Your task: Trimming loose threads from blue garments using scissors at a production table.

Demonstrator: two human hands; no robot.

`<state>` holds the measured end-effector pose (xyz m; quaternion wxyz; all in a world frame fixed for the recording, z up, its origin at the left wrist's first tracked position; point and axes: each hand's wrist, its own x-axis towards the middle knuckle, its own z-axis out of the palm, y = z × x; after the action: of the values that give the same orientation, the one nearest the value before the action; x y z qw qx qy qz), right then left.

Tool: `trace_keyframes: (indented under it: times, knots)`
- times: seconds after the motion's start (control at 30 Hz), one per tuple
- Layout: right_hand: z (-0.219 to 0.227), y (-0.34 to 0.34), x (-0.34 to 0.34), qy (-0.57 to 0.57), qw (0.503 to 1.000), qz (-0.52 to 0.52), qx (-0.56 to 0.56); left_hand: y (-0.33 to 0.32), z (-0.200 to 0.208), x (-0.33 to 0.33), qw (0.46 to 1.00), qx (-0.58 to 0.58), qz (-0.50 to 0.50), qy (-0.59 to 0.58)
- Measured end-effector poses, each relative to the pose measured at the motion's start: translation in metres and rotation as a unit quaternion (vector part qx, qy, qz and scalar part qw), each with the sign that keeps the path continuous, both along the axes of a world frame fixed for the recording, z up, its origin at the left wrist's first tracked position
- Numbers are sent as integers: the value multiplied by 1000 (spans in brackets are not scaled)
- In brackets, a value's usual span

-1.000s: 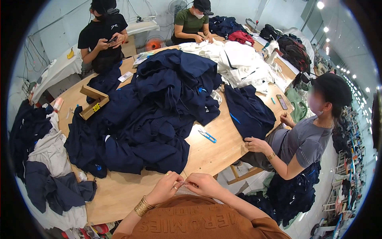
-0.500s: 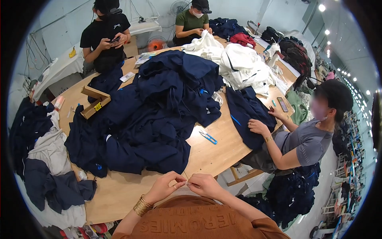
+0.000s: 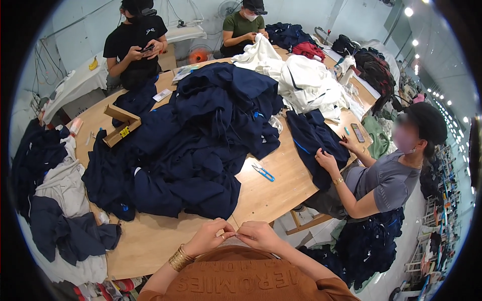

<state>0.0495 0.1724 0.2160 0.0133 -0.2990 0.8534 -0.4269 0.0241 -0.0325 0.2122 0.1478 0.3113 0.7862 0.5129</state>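
Close to my body, at the table's near edge, my left hand [image 3: 215, 236] and my right hand [image 3: 257, 236] meet fingertip to fingertip. Both are pinched closed. Whatever sits between the fingers, if anything, is too small to make out. Just beyond them lies a big heap of navy blue garments [image 3: 201, 145], which neither hand touches. A pair of blue-handled thread snips [image 3: 263, 172] rests on the bare wood to the right of that heap.
The wooden table [image 3: 150, 246] also bears a white garment pile [image 3: 311, 83] and an open cardboard box [image 3: 120, 126]. A co-worker [image 3: 396, 165] at the right handles a navy garment [image 3: 316, 145]. Two more people are at the far side. Grey and dark cloth [image 3: 70, 231] hangs at the left.
My hands stay pinched together in nearly the same place. The co-worker at the right has lifted their left-side hand slightly with the navy cloth. The view has shifted a little.
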Motion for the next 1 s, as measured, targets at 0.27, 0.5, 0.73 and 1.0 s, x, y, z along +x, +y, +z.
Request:
trace_keyframes:
  times: [0.27, 0.5, 0.73, 1.0]
  knots:
    - [4, 6, 0, -26, 997, -53, -45, 8, -3, 9, 998, 13, 40, -53]
    - [4, 28, -11, -25, 999, -10, -40, 31, 11, 18, 991, 4, 128, -34]
    - [8, 57, -19, 7, 999, 18, -26, 63, 23, 23, 988, -15, 151, 21]
    - [7, 89, -28, 50, 997, 27, -56, 100, 26, 21, 981, -49, 167, 85]
